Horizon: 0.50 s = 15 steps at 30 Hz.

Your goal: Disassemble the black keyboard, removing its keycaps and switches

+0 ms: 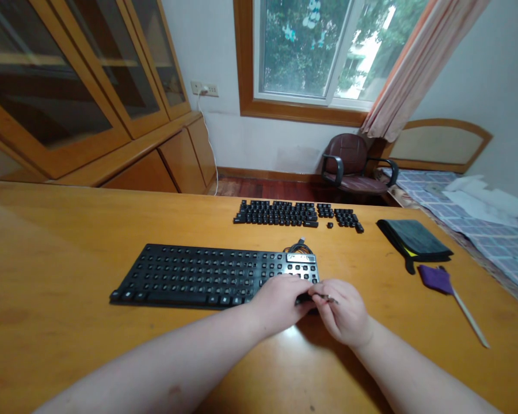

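Observation:
A black keyboard with its keycaps taken off lies on the wooden table. My left hand rests on the keyboard's near right corner, fingers curled over it. My right hand is closed in a pinch on a small thin metal tool at that same corner. The removed keycaps sit laid out in rows further back on the table, one loose keycap just in front of them. The keyboard's coiled cable lies behind its right end.
A dark folded pouch and a purple-headed brush lie to the right. Beyond the table stand wooden cabinets, a brown office chair under the window, and a bed.

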Available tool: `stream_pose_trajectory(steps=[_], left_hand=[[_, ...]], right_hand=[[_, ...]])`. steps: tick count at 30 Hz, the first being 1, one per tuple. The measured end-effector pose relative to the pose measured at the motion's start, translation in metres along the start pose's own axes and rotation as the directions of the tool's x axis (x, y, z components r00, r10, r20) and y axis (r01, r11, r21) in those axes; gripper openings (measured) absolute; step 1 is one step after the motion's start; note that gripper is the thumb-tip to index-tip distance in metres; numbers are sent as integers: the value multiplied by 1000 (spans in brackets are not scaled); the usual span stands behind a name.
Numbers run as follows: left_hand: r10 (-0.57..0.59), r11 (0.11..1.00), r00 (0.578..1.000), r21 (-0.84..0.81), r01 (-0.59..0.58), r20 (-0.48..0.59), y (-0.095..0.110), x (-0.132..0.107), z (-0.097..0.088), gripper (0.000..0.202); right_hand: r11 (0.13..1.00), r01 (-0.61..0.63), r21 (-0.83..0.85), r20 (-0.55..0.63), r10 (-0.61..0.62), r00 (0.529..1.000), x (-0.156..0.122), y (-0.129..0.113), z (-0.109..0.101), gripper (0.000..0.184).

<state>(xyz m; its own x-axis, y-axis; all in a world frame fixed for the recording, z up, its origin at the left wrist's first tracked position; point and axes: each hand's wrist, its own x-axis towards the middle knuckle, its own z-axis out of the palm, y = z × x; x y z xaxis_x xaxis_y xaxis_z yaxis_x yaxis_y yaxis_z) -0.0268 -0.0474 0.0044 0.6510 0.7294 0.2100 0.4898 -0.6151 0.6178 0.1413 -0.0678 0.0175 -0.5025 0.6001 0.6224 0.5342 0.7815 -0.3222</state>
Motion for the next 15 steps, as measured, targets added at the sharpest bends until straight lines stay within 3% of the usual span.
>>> stream_pose_trajectory(steps=[4,10,15], left_hand=[[-46,996,999,-77,44,-21,-1,0,-2,23],[-223,940,972,-278,196,-67,-3,1,1,27],[-285,903,953,-361,232,-102,-3,2,1,22]], right_hand=[[991,-79,109,-90,89,992,-4,11,-5,20],[961,-270,49,-207,275,939,-8,20,0,25],[938,-324,119,-201,343,918,-9,20,2,27]])
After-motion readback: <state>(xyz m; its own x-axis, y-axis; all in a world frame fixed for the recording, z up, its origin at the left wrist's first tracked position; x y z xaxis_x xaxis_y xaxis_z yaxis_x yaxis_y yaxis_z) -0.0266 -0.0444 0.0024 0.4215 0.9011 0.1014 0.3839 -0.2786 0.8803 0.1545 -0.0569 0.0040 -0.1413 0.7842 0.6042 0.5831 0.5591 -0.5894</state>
